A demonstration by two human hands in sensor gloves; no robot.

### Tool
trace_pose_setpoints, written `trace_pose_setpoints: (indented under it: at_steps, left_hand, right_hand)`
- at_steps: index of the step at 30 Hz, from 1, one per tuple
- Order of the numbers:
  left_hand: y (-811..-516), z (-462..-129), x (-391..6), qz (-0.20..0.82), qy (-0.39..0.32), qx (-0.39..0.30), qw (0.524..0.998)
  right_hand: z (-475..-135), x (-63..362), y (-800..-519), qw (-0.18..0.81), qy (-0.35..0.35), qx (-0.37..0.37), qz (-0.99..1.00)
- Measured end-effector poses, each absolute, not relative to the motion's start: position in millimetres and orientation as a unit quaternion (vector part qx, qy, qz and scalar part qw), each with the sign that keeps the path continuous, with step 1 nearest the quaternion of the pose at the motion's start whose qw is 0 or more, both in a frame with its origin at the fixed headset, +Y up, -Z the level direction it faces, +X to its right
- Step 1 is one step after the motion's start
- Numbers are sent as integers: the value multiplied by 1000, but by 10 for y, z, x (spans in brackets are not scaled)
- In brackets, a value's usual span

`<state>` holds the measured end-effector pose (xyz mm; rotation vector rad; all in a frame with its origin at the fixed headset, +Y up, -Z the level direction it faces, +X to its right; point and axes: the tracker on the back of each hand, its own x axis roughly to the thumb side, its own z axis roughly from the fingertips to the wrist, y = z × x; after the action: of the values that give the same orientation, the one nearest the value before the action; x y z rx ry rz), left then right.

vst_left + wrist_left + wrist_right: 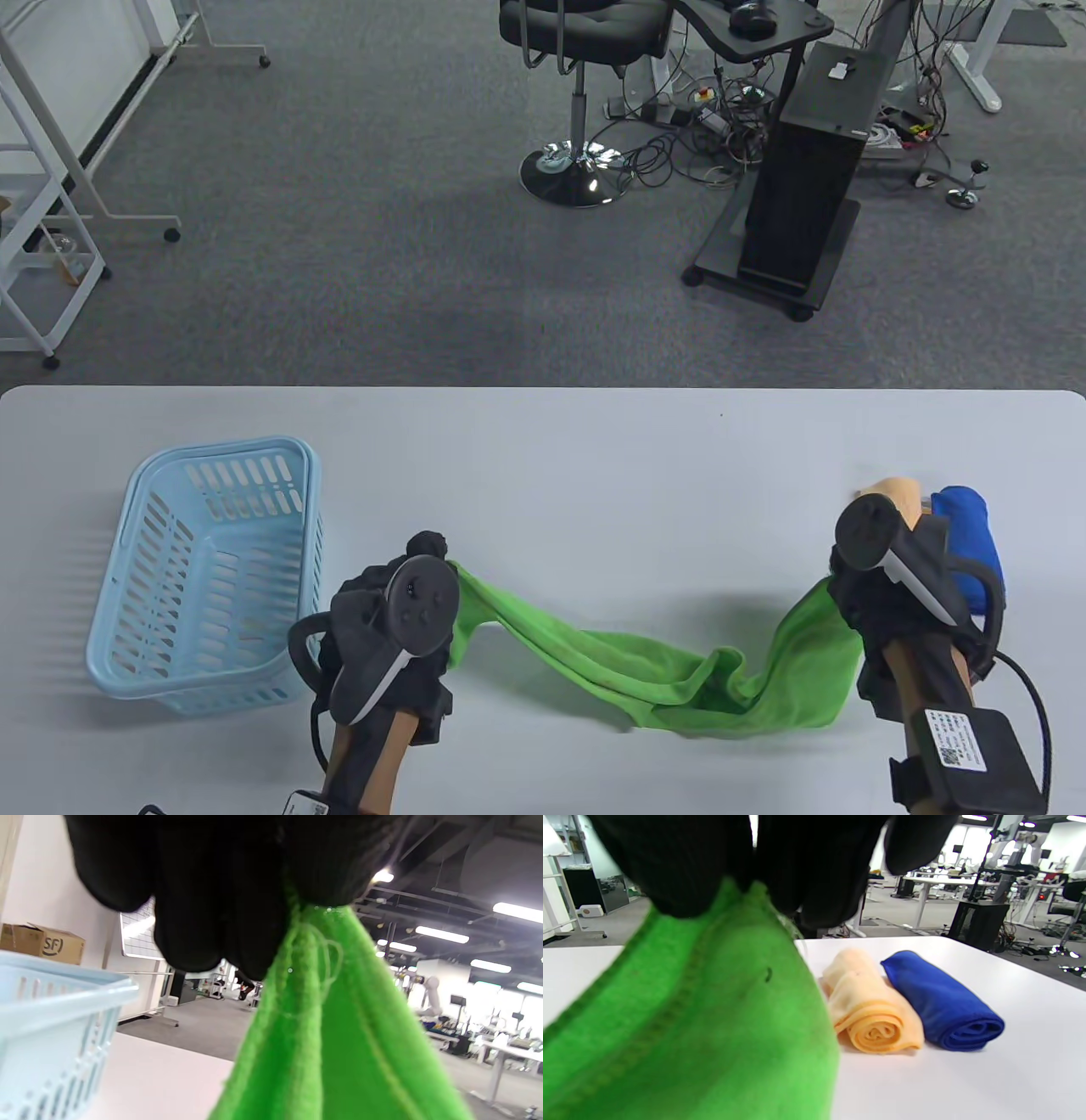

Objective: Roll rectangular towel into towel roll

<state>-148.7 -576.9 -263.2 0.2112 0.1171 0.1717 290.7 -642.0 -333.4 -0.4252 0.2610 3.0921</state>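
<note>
An office floor of grey carpet, with a black chair (585,34) and a black cabinet on castors (802,199), lies beyond the far edge of the white tabletop (543,441). The green towel (662,671) is held raised at both ends between the two hands; its middle sags down to the tabletop near the near edge. The left hand (399,628) holds the left end: in the left wrist view the gloved fingers (212,899) are curled and pressed together, pinching the gathered edge of the towel (331,1035). The right hand (891,594) holds the right end: in the right wrist view its fingers (683,866) are closed on the towel's hemmed edge (691,1018). A light blue basket (204,577) stands near the tabletop's left edge, just beside the left hand. An orange towel roll (869,1005) and a blue towel roll (937,1001) lie side by side, touching, near the right edge, just beyond the right hand
</note>
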Motion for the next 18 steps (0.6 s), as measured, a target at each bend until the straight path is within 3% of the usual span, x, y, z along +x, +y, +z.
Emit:
trace_pose_setpoints:
  at_steps: [6,18]
  left_hand:
    - [-5597,-2776,-1593,-30,84,62,994]
    - [-5268,-2940,-2473,56,208,48,975]
  right_hand:
    - [-3399,2726,-6390,-72,59,-119,989]
    - [-3458,2987,-6234,-48,46,-140,988]
